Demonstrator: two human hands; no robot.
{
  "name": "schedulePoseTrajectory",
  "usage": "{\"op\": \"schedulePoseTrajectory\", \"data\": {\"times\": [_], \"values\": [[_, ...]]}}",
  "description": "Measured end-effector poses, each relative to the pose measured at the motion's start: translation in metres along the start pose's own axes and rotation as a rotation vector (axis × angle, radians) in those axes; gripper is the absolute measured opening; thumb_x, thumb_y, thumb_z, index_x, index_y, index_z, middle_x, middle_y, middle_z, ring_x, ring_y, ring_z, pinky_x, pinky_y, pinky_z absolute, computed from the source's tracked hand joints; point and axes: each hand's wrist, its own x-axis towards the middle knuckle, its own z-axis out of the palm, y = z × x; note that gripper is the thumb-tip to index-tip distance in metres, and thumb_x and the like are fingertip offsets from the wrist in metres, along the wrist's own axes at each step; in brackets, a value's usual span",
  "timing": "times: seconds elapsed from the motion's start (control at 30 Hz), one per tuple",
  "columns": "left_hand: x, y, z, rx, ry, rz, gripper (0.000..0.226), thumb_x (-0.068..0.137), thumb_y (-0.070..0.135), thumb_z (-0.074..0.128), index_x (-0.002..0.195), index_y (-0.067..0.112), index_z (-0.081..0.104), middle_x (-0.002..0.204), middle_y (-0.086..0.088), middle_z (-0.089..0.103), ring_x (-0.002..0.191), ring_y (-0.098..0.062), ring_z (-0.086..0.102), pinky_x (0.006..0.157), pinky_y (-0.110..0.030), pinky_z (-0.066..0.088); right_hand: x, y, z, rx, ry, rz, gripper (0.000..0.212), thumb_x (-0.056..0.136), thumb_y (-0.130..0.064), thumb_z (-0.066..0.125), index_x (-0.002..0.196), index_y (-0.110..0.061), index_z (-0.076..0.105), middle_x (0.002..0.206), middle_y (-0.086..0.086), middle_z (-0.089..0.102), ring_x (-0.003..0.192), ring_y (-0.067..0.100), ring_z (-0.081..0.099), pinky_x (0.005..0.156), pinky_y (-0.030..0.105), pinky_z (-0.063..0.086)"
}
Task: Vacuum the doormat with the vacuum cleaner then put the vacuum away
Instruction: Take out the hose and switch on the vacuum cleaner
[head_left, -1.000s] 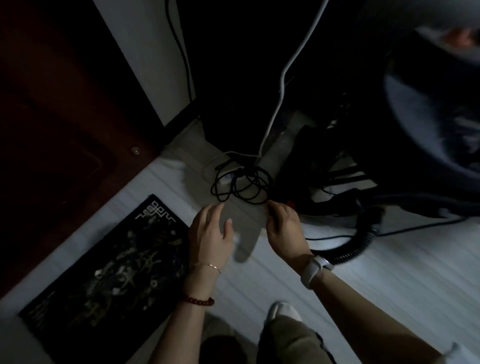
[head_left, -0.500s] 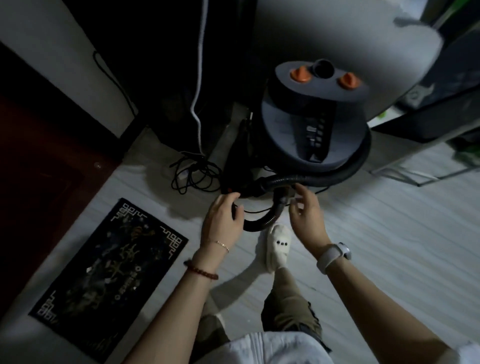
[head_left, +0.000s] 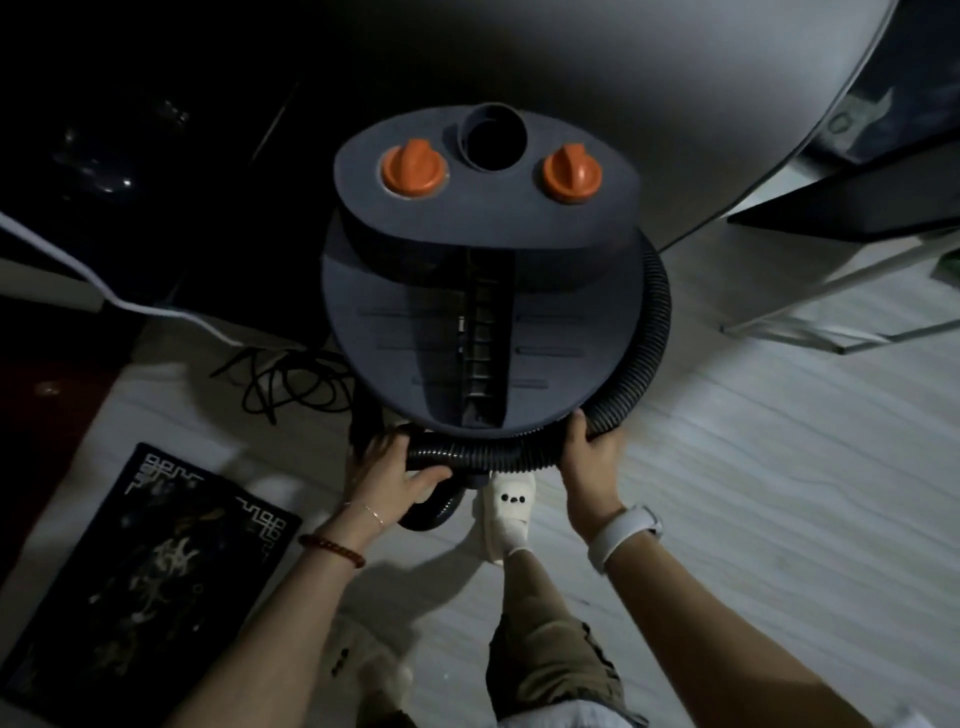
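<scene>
A dark patterned doormat (head_left: 140, 577) is seen at far left on the pale wooden floor (head_left: 753, 493), its long axis running from the near left corner away toward the middle, with a tangle of black cord (head_left: 291, 384) lying beyond its far end. Just right of the mat, the left hand (head_left: 387, 475) is closed around the ribbed black hose (head_left: 488, 454), its fingers (head_left: 423, 475) wrapped over the top. The grey drum vacuum cleaner (head_left: 483, 291), topped by two orange knobs (head_left: 414, 169), stands directly ahead of both hands, the hose curling round its near and right sides. A white slipper (head_left: 509, 512) is planted on the floor between the wrists. Further right, the right hand (head_left: 589, 467) is clamped on the same hose where it bends upward. The doormat lies down and left of the fingers, nearer the left hand, so the machine would probably have to be drawn that way before cleaning can begin.
</scene>
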Motion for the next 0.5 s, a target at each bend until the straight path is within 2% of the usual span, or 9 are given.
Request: {"op": "schedulePoseTrajectory", "data": {"times": [0.03,0.1,0.17,0.27,0.43,0.5], "values": [[0.001,0.001,-0.001,0.082,-0.021,0.013,0.056,0.083,0.042,0.061,0.126,0.010,0.044,0.134,-0.010,0.048,0.128,-0.024,0.039,0.110,-0.037,0.021,0.001,0.000,-0.001,0.017,-0.006,-0.009,0.037,0.095,-0.019,0.045,0.125,0.000,0.034,0.115,0.010,0.051,0.102,0.020,0.051,0.091,0.033,0.042],[0.001,0.005,-0.004,0.171,-0.050,0.030,0.055,0.085,0.043,0.058,0.126,0.009,0.043,0.134,-0.010,0.048,0.129,-0.023,0.039,0.112,-0.038,0.015,-0.002,-0.001,-0.004,0.027,-0.009,-0.028,0.033,0.096,-0.015,0.043,0.122,-0.001,0.031,0.115,0.010,0.047,0.104,0.020,0.049,0.093,0.035,0.042],[-0.002,0.006,-0.007,0.137,-0.044,0.049,0.053,0.083,0.040,0.060,0.123,0.008,0.045,0.129,-0.011,0.051,0.123,-0.026,0.042,0.107,-0.036,0.022,-0.004,-0.003,-0.005,0.019,-0.007,-0.046,0.033,0.095,-0.015,0.043,0.122,0.000,0.031,0.116,0.011,0.047,0.107,0.024,0.050,0.096,0.039,0.043],[-0.016,0.007,-0.013,0.042,-0.025,0.070,0.052,0.079,0.038,0.066,0.117,0.008,0.049,0.118,-0.012,0.054,0.113,-0.030,0.047,0.095,-0.036,0.036,-0.012,-0.012,-0.008,0.018,0.012,-0.105,0.035,0.095,-0.014,0.044,0.125,0.001,0.034,0.119,0.013,0.049,0.110,0.025,0.050,0.097,0.036,0.042],[-0.061,0.026,-0.022,-0.067,0.039,0.125,0.050,0.080,0.039,0.064,0.117,0.010,0.047,0.115,-0.007,0.055,0.104,-0.026,0.053,0.078,-0.031,0.039,-0.028,-0.045,-0.017,0.046,0.034,-0.187,0.033,0.097,-0.017,0.039,0.123,0.002,0.036,0.113,0.010,0.049,0.104,0.019,0.049,0.087,0.026,0.040],[-0.075,0.040,-0.027,-0.118,0.040,0.143,0.057,0.077,0.052,0.061,0.114,0.011,0.047,0.111,-0.006,0.057,0.100,-0.025,0.055,0.073,-0.030,0.038,-0.031,-0.058,-0.022,0.048,0.048,-0.201,0.037,0.097,-0.021,0.041,0.124,0.003,0.036,0.121,0.014,0.051,0.108,0.022,0.050,0.093,0.032,0.042]]}}
